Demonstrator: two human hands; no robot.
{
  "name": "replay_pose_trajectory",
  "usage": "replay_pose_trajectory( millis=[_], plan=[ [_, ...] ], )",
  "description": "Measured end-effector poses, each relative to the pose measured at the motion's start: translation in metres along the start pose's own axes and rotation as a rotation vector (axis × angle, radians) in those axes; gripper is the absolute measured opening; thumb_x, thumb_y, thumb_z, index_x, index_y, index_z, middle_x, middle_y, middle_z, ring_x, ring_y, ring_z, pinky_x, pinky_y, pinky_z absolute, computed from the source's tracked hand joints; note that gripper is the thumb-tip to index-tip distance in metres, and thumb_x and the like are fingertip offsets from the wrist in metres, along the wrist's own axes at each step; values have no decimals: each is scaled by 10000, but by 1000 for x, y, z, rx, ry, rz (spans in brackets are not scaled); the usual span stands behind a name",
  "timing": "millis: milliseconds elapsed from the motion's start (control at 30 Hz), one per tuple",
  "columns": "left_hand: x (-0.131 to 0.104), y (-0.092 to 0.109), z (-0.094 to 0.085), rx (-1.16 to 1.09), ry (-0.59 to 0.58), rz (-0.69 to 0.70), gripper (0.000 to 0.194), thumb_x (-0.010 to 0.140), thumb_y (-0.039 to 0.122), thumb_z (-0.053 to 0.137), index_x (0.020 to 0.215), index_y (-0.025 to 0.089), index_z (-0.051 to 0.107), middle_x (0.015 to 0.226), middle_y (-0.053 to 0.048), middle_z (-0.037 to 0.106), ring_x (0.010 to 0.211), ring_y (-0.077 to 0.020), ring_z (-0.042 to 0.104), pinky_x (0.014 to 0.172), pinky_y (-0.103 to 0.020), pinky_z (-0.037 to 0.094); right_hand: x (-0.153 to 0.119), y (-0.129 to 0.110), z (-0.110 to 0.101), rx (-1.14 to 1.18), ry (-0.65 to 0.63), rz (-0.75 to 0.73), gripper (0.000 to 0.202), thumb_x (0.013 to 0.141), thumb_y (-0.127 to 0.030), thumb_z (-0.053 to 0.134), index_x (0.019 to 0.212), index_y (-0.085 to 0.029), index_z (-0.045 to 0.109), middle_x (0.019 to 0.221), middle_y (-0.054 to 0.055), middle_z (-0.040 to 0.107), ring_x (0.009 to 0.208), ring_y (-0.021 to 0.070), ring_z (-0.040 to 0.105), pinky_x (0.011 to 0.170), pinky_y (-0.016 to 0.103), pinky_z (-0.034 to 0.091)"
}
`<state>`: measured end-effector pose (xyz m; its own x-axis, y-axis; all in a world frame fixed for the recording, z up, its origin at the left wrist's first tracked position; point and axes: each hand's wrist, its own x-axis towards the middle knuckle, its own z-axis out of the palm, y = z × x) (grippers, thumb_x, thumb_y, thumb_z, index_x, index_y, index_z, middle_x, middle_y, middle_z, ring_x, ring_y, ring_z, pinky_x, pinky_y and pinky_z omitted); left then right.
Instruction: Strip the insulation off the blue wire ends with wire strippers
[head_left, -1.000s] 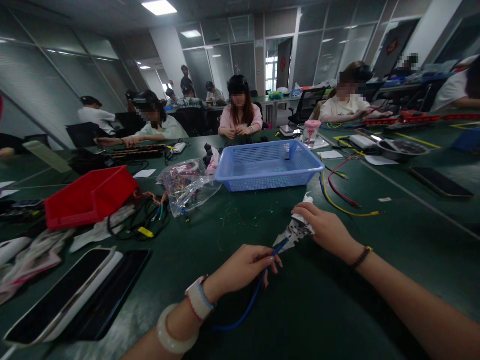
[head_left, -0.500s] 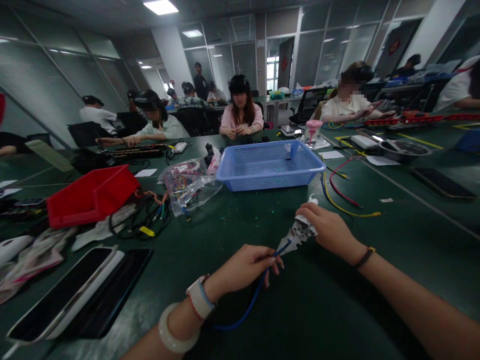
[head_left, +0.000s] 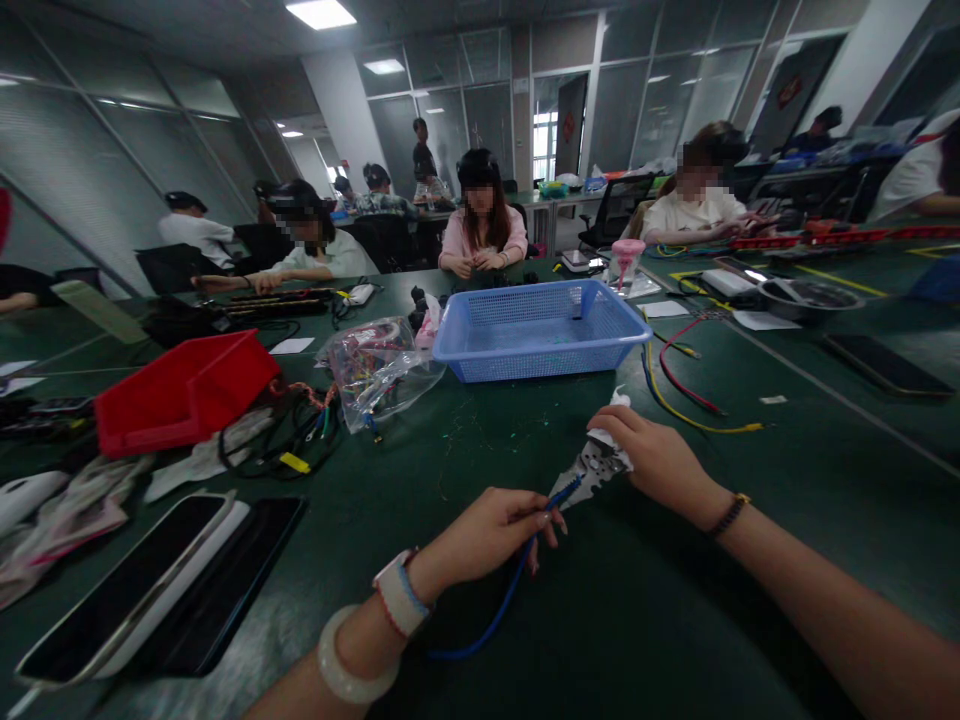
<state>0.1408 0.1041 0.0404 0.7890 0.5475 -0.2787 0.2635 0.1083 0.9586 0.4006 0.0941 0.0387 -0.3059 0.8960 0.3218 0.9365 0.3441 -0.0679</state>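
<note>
Between thumb and fingers, my left hand (head_left: 491,535) pinches a blue cable (head_left: 504,605) near its upper end. The cable curves down toward the bottom of the view. Its tip lies at the jaws of metal wire-stripping pliers (head_left: 589,472). My right hand (head_left: 660,450) is wrapped round the white-covered handles of the pliers, to the right of the left hand. Whether the jaws are fully closed on the cable is too small to tell. Both hands are over the green table (head_left: 465,455), with small wire scraps beyond them.
A blue basket (head_left: 540,358) stands beyond my hands. To the left are a clear bag of wires (head_left: 375,375), a red bin (head_left: 187,395), gloves and phones (head_left: 127,580). Yellow and red cables (head_left: 690,415) lie right of the basket. Several people sit farther back.
The pliers and my right hand have shifted very slightly left, with the cable still at the jaws. In the background, a standing person has moved right.
</note>
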Motion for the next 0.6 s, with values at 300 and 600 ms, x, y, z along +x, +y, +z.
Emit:
replay_pose_trajectory(
  millis=[300,600],
  plan=[
    [-2,7,2,44,3,3,206,924,271,474,990,133,612,856,-27,624,588,-85,572,595,-230,462,1,0,-2,-110,28,-5,218,857,-162,509,1070,-192,548,1088,74,603,733,162,590,594,266,406],
    [-2,4,0,27,8,2,238,916,330,496,997,144,620,867,-26,622,609,-94,581,612,-245,477,-1,-2,-2,-114,69,37,307,821,-130,540,1119,-205,536,1172,77,583,769,160,605,600,260,395]
  ],
)
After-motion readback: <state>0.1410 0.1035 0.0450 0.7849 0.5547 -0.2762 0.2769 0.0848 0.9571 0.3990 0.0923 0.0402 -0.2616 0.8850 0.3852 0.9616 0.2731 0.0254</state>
